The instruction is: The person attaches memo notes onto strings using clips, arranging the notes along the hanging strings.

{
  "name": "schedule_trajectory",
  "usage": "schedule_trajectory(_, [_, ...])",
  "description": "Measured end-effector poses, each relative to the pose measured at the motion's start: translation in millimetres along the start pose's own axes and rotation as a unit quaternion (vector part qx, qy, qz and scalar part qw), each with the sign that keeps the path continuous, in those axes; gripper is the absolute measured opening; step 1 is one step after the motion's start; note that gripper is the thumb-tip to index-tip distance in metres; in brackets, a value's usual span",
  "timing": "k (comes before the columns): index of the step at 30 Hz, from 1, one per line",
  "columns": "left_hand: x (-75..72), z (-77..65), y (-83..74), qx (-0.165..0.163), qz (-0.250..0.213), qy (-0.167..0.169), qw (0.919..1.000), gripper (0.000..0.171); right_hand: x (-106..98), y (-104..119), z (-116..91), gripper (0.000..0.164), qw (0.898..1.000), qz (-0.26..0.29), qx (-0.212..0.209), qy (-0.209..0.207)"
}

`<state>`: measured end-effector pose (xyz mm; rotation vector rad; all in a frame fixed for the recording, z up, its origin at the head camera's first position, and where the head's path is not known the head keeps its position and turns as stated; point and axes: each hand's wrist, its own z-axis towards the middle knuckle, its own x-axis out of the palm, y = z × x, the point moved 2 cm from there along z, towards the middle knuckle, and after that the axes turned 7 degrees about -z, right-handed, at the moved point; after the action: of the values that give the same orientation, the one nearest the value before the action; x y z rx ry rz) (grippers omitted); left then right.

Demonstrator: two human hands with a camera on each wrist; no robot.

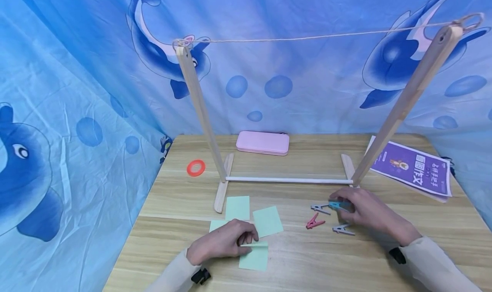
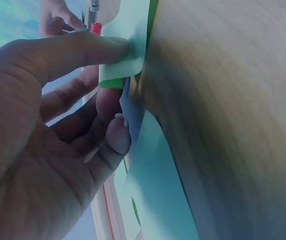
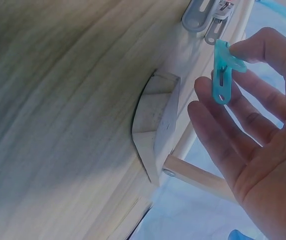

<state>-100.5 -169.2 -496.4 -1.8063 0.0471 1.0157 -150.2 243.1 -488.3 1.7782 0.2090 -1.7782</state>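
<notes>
On the tabletop [image 1: 292, 266] before the wooden frame [image 1: 405, 104], the left hand [image 1: 229, 239] and right hand [image 1: 359, 207] both pinch: the former a green sheet [image 1: 254, 260], best held lightly against creasing; the latter a turquoise clip [image 3: 222, 86] beside a gray clip [image 1: 320, 208], best squeezed squarely

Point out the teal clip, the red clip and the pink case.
Teal clip [image 3: 223, 61]: right wrist view, on its middle, beside the thumb tip.
Red clip [image 1: 312, 224]: head view, on its middle.
Pink case [image 1: 263, 142]: head view, on the middle of its top face.
</notes>
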Motion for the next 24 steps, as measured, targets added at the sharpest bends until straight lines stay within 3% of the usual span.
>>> schedule_trajectory(6, [1.5, 1.6, 0.3, 0.008, 0.027, 0.006, 0.9996, 0.018, 0, -1, 1, 0.039, 1.000, 0.007, -0.006, -0.022])
schedule_trajectory(16, [-0.2, -0.1, 0.6, 0.023, 0.051, -0.026, 0.9981, 0.009, -5, 1, 5, 0.034, 0.994, 0.096, -0.002, -0.054])
schedule_trajectory(19, [-2.4, -0.9, 1.1, 0.018, 0.053, -0.047, 0.9973, 0.011, -8, 2, 6, 0.035, 0.991, 0.120, 0.009, -0.061])
schedule_trajectory(24, [-10.2, -2.2, -2.0, 0.010, 0.037, -0.110, 0.9932, 0.010, -12, 3, 7, 0.036, 0.987, 0.140, -0.001, -0.083])
